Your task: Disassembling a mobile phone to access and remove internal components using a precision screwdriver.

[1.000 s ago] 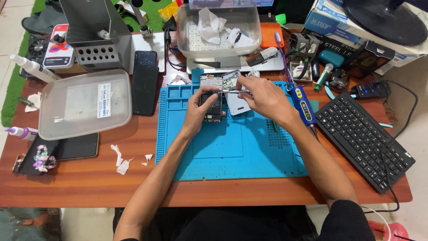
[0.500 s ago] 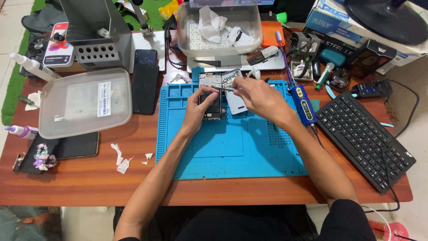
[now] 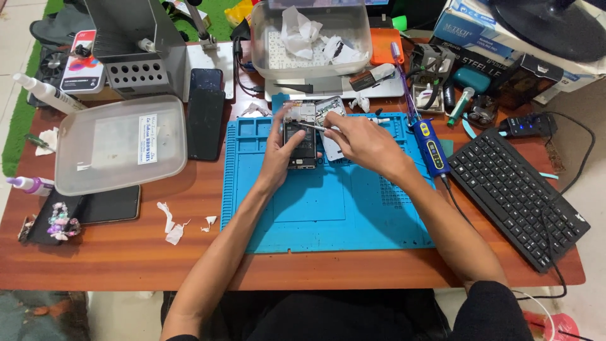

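Opened phone held on the blue mat, thin tool applied from the right.

The left hand [image 3: 281, 148] clamps the opened phone [image 3: 299, 136], fingers closed on its left edge and thumb near its lower end. Its long axis runs away from the person, upper end beyond the fingertips. The right hand [image 3: 363, 139] pinches a thin metal tool [image 3: 314, 127], tip on the phone's upper half, just left of its fingertips. Both hands rest on the blue mat [image 3: 328, 202].

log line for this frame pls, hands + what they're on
left hand: steadies opened phone | right hand: holds tweezers, tips at phone | surface: blue work mat | keyboard to the right
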